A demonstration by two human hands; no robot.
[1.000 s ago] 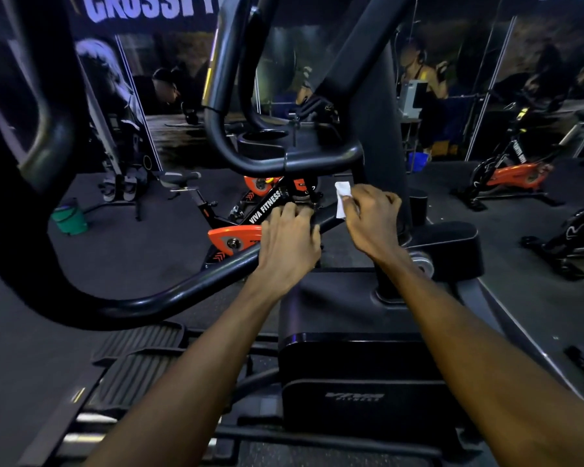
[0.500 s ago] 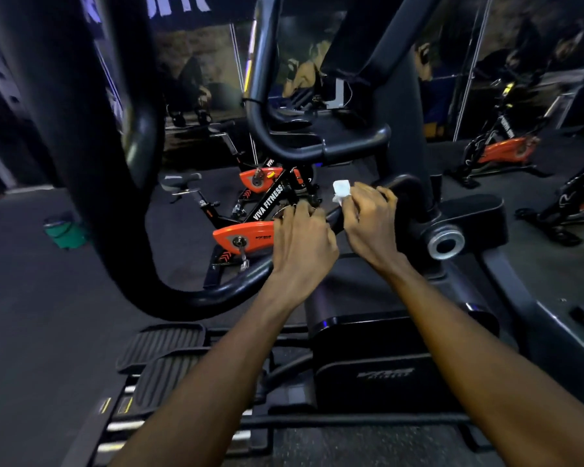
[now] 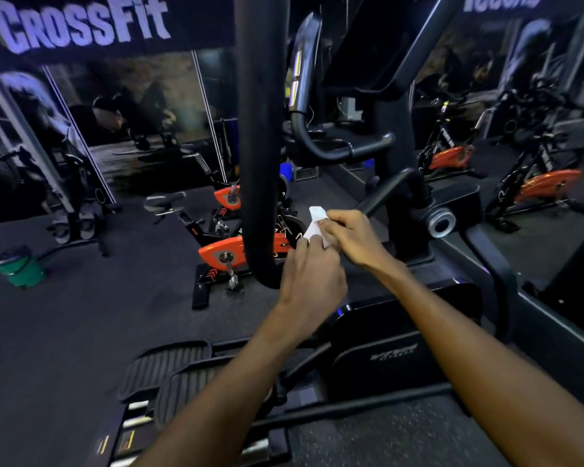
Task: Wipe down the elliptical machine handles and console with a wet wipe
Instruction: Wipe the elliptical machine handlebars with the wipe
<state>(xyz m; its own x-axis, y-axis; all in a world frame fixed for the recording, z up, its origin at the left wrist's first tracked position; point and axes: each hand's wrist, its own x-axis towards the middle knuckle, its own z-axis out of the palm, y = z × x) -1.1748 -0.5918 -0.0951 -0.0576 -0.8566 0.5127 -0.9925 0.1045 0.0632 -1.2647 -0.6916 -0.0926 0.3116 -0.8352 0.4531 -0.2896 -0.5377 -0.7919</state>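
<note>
Both my hands have come off the low black handle bar they were gripping half a second ago. The left hand (image 3: 312,276) has let go of the tube, and the right hand (image 3: 353,239) has lifted the wet wipe (image 3: 314,224) clear of it. The wipe now sits between the two hands, in the air just right of the thick upright handle (image 3: 262,136). The fingers (image 3: 329,219) of my right hand are pinched together on its upper part, and the left fingers close on its lower edge. I judge this as a pause in wiping: I am probably refolding or turning the wipe to a fresh face before the next pass, so no surface is being cleaned right now.

The wipe is a small white sheet, crumpled and soft, with one folded corner standing up above my knuckles. It looks limp, as damp fabric would. The upright handle is a smooth, round, matte black tube that curves at its lower end near my left hand. The console (image 3: 378,42) above is a flat, dark, angled slab, seen from below and behind; its face is hidden from me. Below it, a curved black grip bar (image 3: 338,151) looks glossy. The foot pedals (image 3: 169,369) are ribbed. An orange-and-black exercise bike (image 3: 230,249) stands behind, on the dark, fine-grained floor.
</note>
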